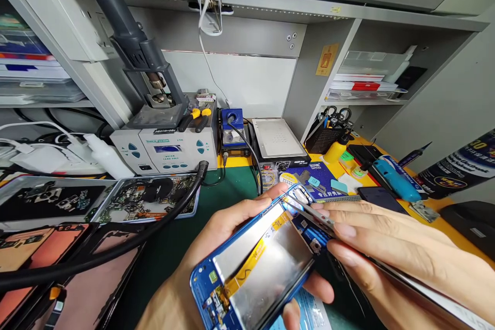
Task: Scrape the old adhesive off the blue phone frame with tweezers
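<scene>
1. Left hand [204, 242]: part-curled around a blue phone frame [282, 263]; thumb laid along the upper left edge, fingertips shown past the lower right edge.
2. Phone frame: held tilted above the green mat [164, 247]; silver plate exposed, crossed by a yellow ribbon cable [251, 263] with handwritten marks.
3. Right hand [386, 227]: fingers drawn nearly together, metal tweezers [315, 215] pinched between thumb and fingers. Tweezer tips placed at the frame's upper end; whether contact was made could not be told.
4. Light-blue packet [309, 309]: partly hidden beneath the frame.
5. Pinkish panels [104, 273]: laid at left, crossed by a thick black hose [154, 232].
6. Circuit boards [127, 196]: kept in a shallow tray behind the panels.
7. Printed blue card [320, 175]: laid beyond the hands, with small pieces on it.
8. Turquoise tool [396, 178] and dark printed can [460, 165]: placed at right.
9. Grey station [166, 139]: set at back left, topped by yellow-and-black pliers [195, 118]; a blue unit [232, 131] stood just beside it.
10. Flat-topped device [278, 139]: set right of the blue unit.
11. Black holder [323, 139]: filled with tools, scissor handles included, beneath the right-hand shelf.
</scene>
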Available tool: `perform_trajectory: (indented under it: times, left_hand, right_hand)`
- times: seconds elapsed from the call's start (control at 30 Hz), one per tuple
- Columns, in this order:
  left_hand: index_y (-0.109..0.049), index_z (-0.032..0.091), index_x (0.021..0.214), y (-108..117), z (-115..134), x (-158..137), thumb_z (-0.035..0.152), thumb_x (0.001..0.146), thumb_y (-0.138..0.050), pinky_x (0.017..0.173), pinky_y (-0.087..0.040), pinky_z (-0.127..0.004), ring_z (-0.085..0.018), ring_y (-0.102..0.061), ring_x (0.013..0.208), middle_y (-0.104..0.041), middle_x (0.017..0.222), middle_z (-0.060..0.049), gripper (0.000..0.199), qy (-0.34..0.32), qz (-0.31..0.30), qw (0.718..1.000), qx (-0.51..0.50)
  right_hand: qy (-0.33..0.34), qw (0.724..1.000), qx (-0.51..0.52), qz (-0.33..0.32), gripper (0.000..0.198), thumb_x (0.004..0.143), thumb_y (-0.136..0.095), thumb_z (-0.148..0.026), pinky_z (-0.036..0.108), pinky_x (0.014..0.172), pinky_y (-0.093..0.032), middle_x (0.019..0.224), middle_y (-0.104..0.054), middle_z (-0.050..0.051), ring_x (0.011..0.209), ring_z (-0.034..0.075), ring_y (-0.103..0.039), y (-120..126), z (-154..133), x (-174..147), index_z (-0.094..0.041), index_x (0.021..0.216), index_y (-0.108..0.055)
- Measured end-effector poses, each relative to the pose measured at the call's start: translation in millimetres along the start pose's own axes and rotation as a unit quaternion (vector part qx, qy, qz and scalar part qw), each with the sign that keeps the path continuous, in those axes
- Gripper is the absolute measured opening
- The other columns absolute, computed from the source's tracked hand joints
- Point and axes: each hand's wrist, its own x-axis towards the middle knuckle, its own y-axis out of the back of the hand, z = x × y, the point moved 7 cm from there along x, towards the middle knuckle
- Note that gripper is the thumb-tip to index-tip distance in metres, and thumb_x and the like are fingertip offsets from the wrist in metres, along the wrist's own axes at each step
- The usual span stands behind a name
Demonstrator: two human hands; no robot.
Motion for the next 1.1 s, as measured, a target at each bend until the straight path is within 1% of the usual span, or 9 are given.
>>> perform_trajectory:
  times: [0.27,0.37,0.5,0.6,0.7,0.8,0.93,1.03,1.1]
  left_hand:
    - [-0.069,0.014,0.129,4.9,-1.7,0.9,0.066,0.1,-0.028,0.061,-0.053,-0.03,-0.026,-0.077,0.068,-0.079,0.098,-0.023,0.072,0.009,0.011,1.0,-0.005]
    - [-0.07,0.02,0.128,4.8,-0.4,0.3,0.064,0.101,-0.026,0.061,-0.053,-0.03,-0.025,-0.077,0.066,-0.08,0.099,-0.021,0.068,-0.004,0.022,1.0,0.021]
    - [-0.073,0.012,0.12,0.2,1.4,0.2,0.062,0.102,-0.02,0.061,-0.054,-0.03,-0.024,-0.076,0.065,-0.079,0.091,-0.02,0.075,-0.008,0.038,0.999,0.035]
    - [-0.065,0.018,0.134,-0.3,4.1,1.0,0.058,0.102,-0.02,0.058,-0.055,-0.03,-0.025,-0.076,0.064,-0.078,0.088,-0.016,0.068,-0.027,0.052,0.998,0.022]
    - [-0.037,0.038,0.156,0.7,7.7,1.1,0.056,0.102,-0.027,0.059,-0.055,-0.03,-0.026,-0.077,0.066,-0.08,0.093,-0.016,0.058,-0.066,0.064,0.995,0.048]
    - [-0.023,0.04,0.161,5.1,8.0,0.1,0.054,0.102,-0.031,0.059,-0.055,-0.03,-0.025,-0.077,0.064,-0.08,0.089,-0.019,0.061,-0.087,0.121,0.986,0.074]
    - [-0.035,0.033,0.158,8.9,8.2,-1.4,0.048,0.102,-0.041,0.058,-0.054,-0.031,-0.026,-0.076,0.061,-0.08,0.085,-0.018,0.058,-0.123,0.202,0.964,0.123]
    - [-0.05,0.029,0.151,10.6,7.9,-1.4,0.044,0.1,-0.05,0.054,-0.054,-0.03,-0.025,-0.075,0.059,-0.08,0.085,-0.014,0.053,-0.163,0.234,0.949,0.135]
    - [-0.06,0.031,0.143,12.4,7.2,-2.1,0.04,0.097,-0.059,0.057,-0.058,-0.03,-0.024,-0.077,0.065,-0.081,0.088,-0.009,0.047,-0.197,0.253,0.94,0.113]
  right_hand:
    - [0.02,1.0,-0.016,0.016,0.024,0.081,-0.079,-0.008,0.021,0.099,-0.062,0.105,-0.083,0.004,0.101,0.02,-0.08,2.7,-3.1,2.7,-0.018,0.103,-0.077]
    - [0.023,0.999,-0.02,0.035,0.021,0.08,-0.079,-0.008,0.02,0.098,-0.062,0.101,-0.083,0.003,0.097,0.019,-0.08,5.9,-3.5,3.5,-0.018,0.099,-0.077]
    - [0.022,0.999,-0.024,0.013,0.022,0.081,-0.08,-0.011,0.019,0.091,-0.064,0.097,-0.083,0.002,0.091,0.018,-0.08,4.5,-4.7,2.3,-0.018,0.101,-0.078]
    - [-0.071,0.991,0.033,0.111,0.008,0.09,-0.076,-0.027,0.029,0.077,-0.069,0.088,-0.079,0.001,0.085,0.021,-0.078,17.0,8.6,-2.6,-0.025,0.098,-0.078]
    - [-0.184,0.946,0.168,0.207,0.018,0.099,-0.064,-0.037,0.029,0.066,-0.068,0.083,-0.068,0.002,0.078,0.019,-0.074,24.1,33.5,-8.4,-0.025,0.091,-0.075]
    - [-0.16,0.927,0.317,0.119,0.026,0.104,-0.048,-0.028,0.037,0.074,-0.069,0.087,-0.064,0.005,0.079,0.022,-0.074,10.6,37.9,2.4,-0.02,0.095,-0.07]
    - [-0.191,0.916,0.347,0.064,0.026,0.106,-0.04,-0.027,0.04,0.075,-0.067,0.09,-0.058,0.005,0.083,0.023,-0.072,-0.5,32.5,3.7,-0.021,0.092,-0.061]
    - [-0.244,0.916,0.317,0.018,0.027,0.107,-0.041,-0.029,0.028,0.059,-0.061,0.08,-0.052,0.0,0.068,0.014,-0.063,-13.9,24.0,-3.1,-0.023,0.086,-0.056]
    - [-0.241,0.946,0.216,-0.028,0.02,0.106,-0.049,-0.026,0.021,0.055,-0.054,0.073,-0.051,-0.003,0.06,0.01,-0.056,-22.4,17.4,-7.0,-0.024,0.09,-0.06]
